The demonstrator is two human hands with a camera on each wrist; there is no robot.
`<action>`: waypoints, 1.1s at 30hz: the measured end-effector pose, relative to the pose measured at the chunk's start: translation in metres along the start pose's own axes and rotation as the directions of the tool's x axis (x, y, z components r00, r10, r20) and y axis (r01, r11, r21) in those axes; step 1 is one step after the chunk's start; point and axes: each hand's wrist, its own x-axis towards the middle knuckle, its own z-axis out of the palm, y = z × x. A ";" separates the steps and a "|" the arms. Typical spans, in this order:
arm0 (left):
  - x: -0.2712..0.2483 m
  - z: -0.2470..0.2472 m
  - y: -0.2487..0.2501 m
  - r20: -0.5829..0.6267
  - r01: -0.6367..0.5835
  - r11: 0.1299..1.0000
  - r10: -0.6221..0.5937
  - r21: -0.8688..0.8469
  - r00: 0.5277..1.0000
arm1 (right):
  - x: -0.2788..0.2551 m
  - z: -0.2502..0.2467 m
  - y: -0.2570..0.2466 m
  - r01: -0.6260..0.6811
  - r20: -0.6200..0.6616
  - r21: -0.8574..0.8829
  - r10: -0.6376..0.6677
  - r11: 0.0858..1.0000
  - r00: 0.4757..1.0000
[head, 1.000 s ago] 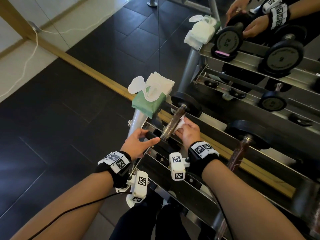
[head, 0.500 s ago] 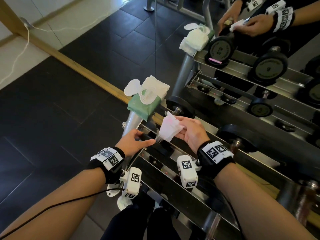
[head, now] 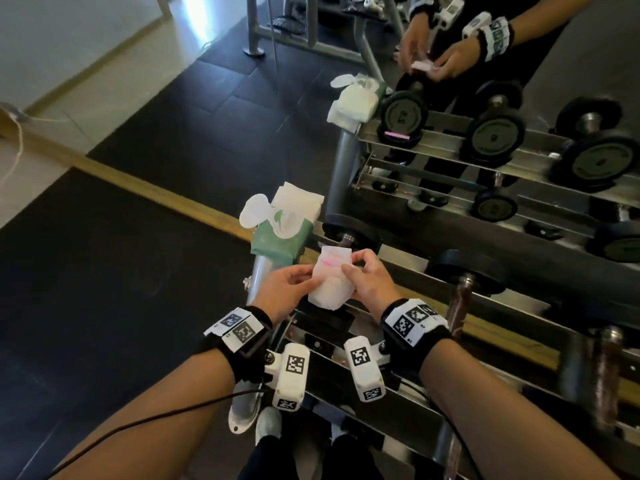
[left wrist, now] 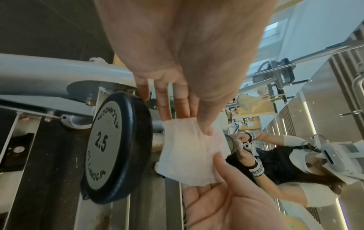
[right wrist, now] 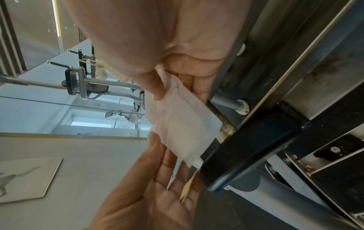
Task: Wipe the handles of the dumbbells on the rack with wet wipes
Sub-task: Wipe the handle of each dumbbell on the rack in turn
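A white wet wipe [head: 329, 284] with a pink smear near its top edge is stretched between both hands above the rack's left end. My left hand [head: 304, 277] pinches its left side between thumb and fingers, and my right hand [head: 349, 268] pinches its right side. Under the wipe lies the 2.5 dumbbell [left wrist: 116, 146], with its far plate [head: 349, 233] showing and most of its handle hidden. In the wrist views the wipe [left wrist: 189, 152] [right wrist: 181, 124] hangs just off the rough handle [right wrist: 224, 129]. A second dumbbell [head: 464, 275] sits to the right.
A green pack of wipes [head: 280, 233] with its lid open sits on the rack's [head: 374, 403] left corner post. A mirror behind the rack repeats the dumbbells, the pack and my hands. More dumbbell handles [head: 606, 368] stand at the right. Dark floor tiles [head: 121, 271] spread to the left.
My right hand lifted the wipe off the first dumbbell's handle. My left hand left the rack edge and took the wipe's other side, so the wipe is now spread between both hands.
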 end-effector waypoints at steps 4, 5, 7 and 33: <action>0.008 -0.007 -0.002 0.032 0.027 0.999 -0.028 0.040 0.999 | -0.005 0.005 0.008 0.021 -0.070 -0.008 -0.021 1.000 0.997; 0.012 -0.009 -0.002 0.040 0.023 0.998 -0.025 0.055 0.999 | -0.005 0.005 0.010 0.032 -0.089 -0.003 -0.032 0.999 0.996; 0.020 -0.014 -0.003 0.018 0.013 0.998 -0.014 0.056 1.000 | -0.003 0.003 0.015 0.030 -0.124 0.041 -0.025 0.999 0.992; 0.082 0.001 -0.014 0.293 -0.280 0.792 0.134 0.542 0.947 | -0.039 0.012 0.107 -0.124 -0.075 0.487 0.183 0.864 0.980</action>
